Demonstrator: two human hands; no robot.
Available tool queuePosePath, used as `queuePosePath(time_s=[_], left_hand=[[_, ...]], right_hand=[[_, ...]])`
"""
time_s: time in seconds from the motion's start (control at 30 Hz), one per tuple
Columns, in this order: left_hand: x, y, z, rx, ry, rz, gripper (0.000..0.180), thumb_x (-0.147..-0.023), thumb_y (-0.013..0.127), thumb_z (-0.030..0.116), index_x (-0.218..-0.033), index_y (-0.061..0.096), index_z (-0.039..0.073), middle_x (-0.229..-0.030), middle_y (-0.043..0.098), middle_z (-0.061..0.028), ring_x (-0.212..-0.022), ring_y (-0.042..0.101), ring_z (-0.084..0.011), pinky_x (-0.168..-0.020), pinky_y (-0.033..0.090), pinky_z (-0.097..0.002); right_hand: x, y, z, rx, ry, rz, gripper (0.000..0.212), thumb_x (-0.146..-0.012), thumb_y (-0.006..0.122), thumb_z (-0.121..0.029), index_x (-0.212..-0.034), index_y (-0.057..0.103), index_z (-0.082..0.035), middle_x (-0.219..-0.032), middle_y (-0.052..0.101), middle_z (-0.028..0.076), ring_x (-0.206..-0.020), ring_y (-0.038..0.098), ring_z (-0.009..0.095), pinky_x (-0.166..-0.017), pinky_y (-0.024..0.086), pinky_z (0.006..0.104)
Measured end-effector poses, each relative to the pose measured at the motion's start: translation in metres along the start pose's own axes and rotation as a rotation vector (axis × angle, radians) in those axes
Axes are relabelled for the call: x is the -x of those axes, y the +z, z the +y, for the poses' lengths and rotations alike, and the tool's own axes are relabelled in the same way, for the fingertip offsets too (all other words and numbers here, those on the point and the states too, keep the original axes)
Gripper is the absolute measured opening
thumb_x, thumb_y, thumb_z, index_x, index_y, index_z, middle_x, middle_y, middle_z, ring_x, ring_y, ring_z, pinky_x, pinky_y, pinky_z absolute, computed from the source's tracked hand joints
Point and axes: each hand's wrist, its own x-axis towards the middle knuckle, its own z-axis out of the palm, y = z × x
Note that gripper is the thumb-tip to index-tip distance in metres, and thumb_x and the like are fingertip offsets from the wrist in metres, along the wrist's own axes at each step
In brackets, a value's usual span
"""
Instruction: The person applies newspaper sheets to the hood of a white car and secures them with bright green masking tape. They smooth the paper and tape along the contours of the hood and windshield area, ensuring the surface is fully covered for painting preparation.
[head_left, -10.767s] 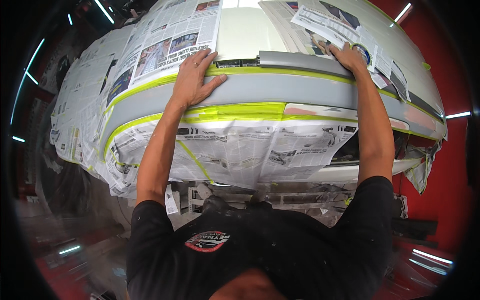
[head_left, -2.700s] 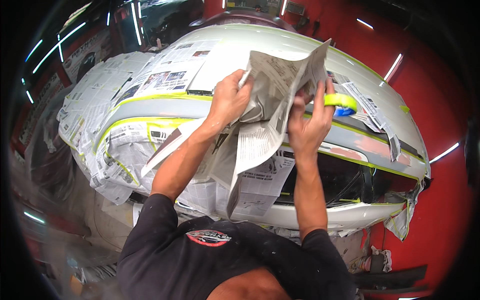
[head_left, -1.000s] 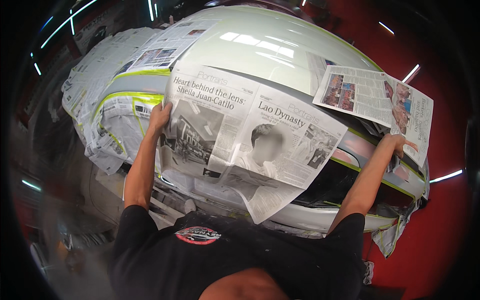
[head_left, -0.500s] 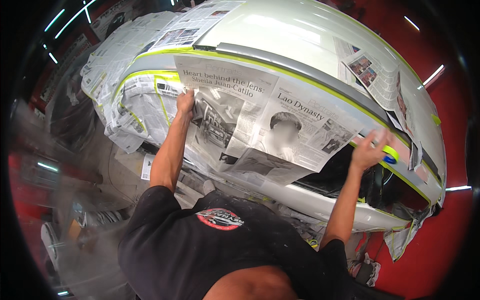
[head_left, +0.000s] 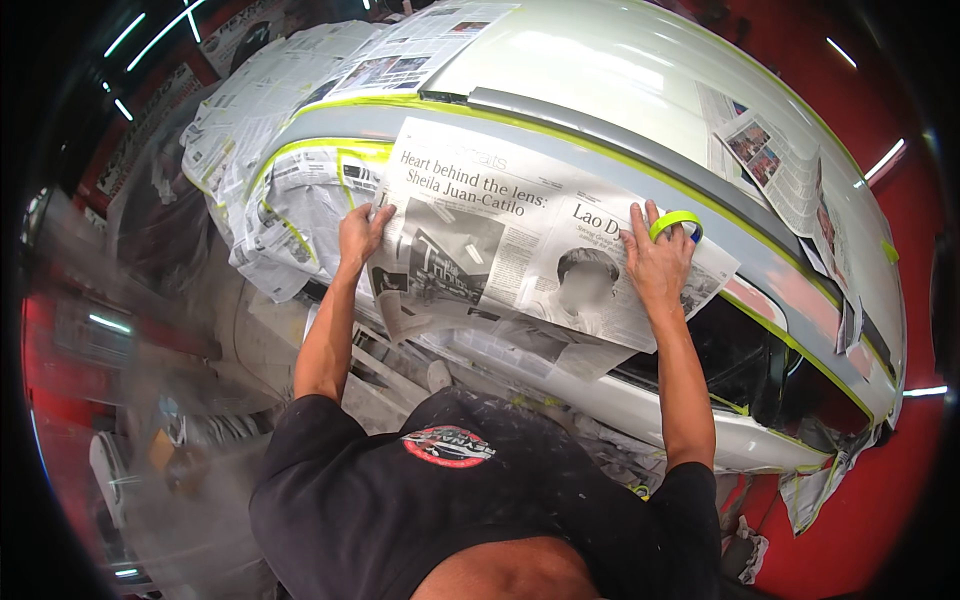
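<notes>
A wide newspaper sheet (head_left: 520,245) hangs over the side window area of a car (head_left: 570,65), below its roof edge. My left hand (head_left: 362,236) pinches the sheet at its left edge. Fingers spread, my right hand (head_left: 658,268) lies against the sheet's right part. A roll of yellow-green masking tape (head_left: 677,222) with a blue core is carried on that hand, by its fingers. Just how the fingers pass through the roll is hard to make out. Yellow-green tape (head_left: 545,128) runs along the roof edge above the sheet.
Taped newspaper (head_left: 290,85) covers the car's left end. More loose sheets (head_left: 765,150) lie on the roof at the right. A dark window opening (head_left: 745,345) shows right of my right hand. Plastic-draped items (head_left: 150,210) stand at the left, near a red wall (head_left: 75,345).
My right hand has moved left from beyond the sheet's right edge onto its printed face, bringing the tape roll. The sheet's left side has shifted slightly, with my left hand still at its edge.
</notes>
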Motion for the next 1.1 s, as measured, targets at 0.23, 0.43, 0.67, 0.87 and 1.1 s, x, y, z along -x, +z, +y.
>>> queuePosePath(time_s=[0.23,0.43,0.67,0.87,1.1], left_hand=[[-0.018,0.046,-0.028,-0.265,0.002,0.607,0.046,-0.092,0.063,0.042,-0.118,0.065,0.004,-0.125,0.059,-0.0253,-0.116,0.055,-0.0412,-0.098,0.04,-0.0519],[0.018,0.111,0.099,-0.128,0.474,0.317,0.053,-0.098,0.054,0.04,-0.14,0.049,0.007,-0.152,0.034,-0.0261,-0.143,0.026,-0.0434,-0.118,0.016,-0.0575],[0.011,0.143,0.139,-0.201,0.544,0.196,0.074,-0.097,0.043,0.061,-0.152,0.035,0.012,-0.159,0.023,-0.0254,-0.15,0.012,-0.0423,-0.12,0.003,-0.0577],[0.016,0.152,0.143,-0.169,0.452,0.191,0.076,-0.097,0.038,0.062,-0.155,0.031,0.012,-0.161,0.017,-0.0235,-0.152,0.005,-0.0401,-0.119,-0.001,-0.0619],[0.019,0.118,0.158,-0.242,0.453,0.122,0.06,-0.098,0.05,0.048,-0.145,0.047,0.011,-0.156,0.029,-0.0245,-0.147,0.021,-0.0419,-0.117,0.006,-0.0643]], right_hand=[[-0.008,0.016,-0.005,-0.078,-0.061,0.038,0.039,-0.093,0.065,-0.025,-0.131,0.063,-0.017,-0.136,0.061,0.009,-0.125,0.053,0.035,-0.104,0.036,0.0521],[-0.011,0.008,-0.014,-0.035,-0.027,-0.048,0.039,-0.094,0.063,-0.02,-0.132,0.062,-0.015,-0.135,0.061,0.01,-0.127,0.052,0.036,-0.106,0.035,0.0535],[-0.021,-0.015,-0.005,-0.357,0.056,-0.114,0.064,-0.088,0.05,0.002,-0.149,0.04,-0.01,-0.119,0.066,0.022,-0.104,0.064,0.041,-0.095,0.047,0.0485],[-0.051,-0.058,-0.044,-1.137,0.327,-0.295,0.066,-0.08,0.05,-0.003,-0.143,0.035,0.003,-0.093,0.069,0.011,-0.083,0.062,0.017,-0.078,0.049,0.0302],[-0.059,0.0,-0.013,-1.374,0.197,-0.59,0.035,-0.082,0.061,-0.005,-0.116,0.056,0.002,-0.121,0.064,0.017,-0.118,0.057,0.021,-0.104,0.038,0.031]])
